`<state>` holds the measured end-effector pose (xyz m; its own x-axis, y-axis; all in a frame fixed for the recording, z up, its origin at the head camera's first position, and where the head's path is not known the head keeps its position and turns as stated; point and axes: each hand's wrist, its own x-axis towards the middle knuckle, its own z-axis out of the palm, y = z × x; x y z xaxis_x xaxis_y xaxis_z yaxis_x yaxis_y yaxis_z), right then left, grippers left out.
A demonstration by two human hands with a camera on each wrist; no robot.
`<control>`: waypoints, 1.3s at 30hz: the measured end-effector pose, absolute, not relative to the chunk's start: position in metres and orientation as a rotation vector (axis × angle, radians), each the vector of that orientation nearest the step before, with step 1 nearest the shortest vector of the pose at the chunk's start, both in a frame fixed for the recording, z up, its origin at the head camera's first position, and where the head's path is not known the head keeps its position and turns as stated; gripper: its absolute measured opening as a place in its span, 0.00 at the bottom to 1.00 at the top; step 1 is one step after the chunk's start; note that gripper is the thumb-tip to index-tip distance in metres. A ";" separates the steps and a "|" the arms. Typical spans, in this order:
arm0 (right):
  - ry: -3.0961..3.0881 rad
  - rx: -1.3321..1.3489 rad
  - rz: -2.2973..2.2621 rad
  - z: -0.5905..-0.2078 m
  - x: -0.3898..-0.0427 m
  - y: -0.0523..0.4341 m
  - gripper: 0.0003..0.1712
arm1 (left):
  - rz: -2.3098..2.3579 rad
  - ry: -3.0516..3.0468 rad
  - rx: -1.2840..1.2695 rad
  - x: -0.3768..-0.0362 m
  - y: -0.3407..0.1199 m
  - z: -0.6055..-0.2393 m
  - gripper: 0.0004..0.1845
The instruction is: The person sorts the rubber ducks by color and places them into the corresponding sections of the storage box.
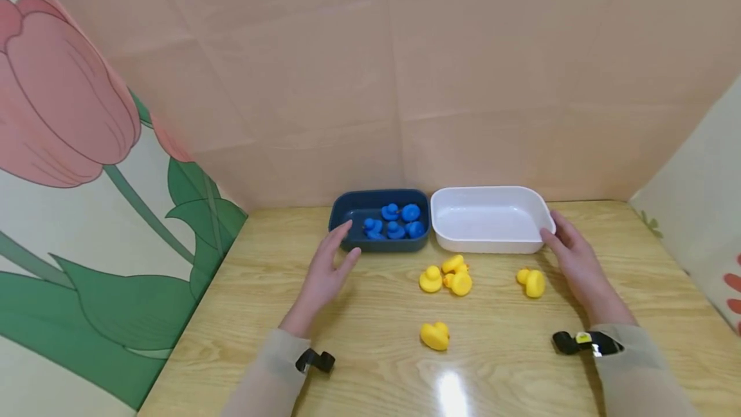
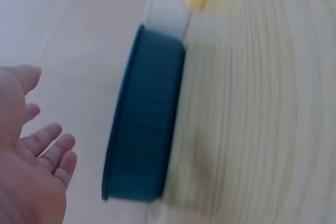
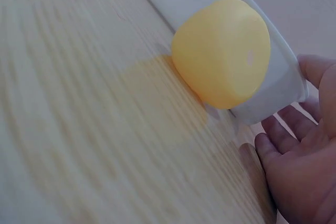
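Observation:
A dark blue tray (image 1: pixel 347 214) holding several blue ducks (image 1: pixel 393 221) stands at the back of the wooden table, with a white tray (image 1: pixel 492 246) to its right. Several yellow ducks lie in front: a group (image 1: pixel 448 275), one at the right (image 1: pixel 532 282) and one nearer me (image 1: pixel 435 334). My left hand (image 1: pixel 330 269) is open, fingers by the blue tray's left front corner (image 2: pixel 144 124). My right hand (image 1: pixel 573 256) is open, fingertips at the white tray's right end (image 3: pixel 278 93). The right wrist view shows a yellow duck (image 3: pixel 223 51) close up.
Pink panels wall in the table at the back and a tulip-printed panel (image 1: pixel 87 166) on the left; a pale panel (image 1: pixel 700 211) closes the right. Bare wood (image 1: pixel 370 378) lies in front of the ducks.

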<state>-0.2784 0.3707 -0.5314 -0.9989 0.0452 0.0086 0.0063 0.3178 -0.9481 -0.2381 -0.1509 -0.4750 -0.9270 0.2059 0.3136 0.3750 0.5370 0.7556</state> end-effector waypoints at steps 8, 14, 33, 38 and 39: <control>-2.533 -0.060 1.812 -0.531 -0.277 0.371 0.50 | -1.371 -2.697 -0.648 -0.212 -0.121 -0.472 0.36; -2.542 -0.055 1.793 -0.531 -0.278 0.371 0.50 | -1.312 -2.833 -0.725 -0.191 -0.097 -0.473 0.38; -2.554 -0.047 1.755 -0.533 -0.279 0.371 0.48 | -0.851 -2.984 -1.161 -0.160 -0.069 -0.492 0.45; -2.557 -0.051 1.742 -0.533 -0.279 0.372 0.49 | -0.829 -2.990 -1.198 -0.158 -0.067 -0.497 0.44; -2.560 -0.054 1.739 -0.533 -0.279 0.372 0.49 | -0.840 -2.999 -1.195 -0.158 -0.066 -0.497 0.44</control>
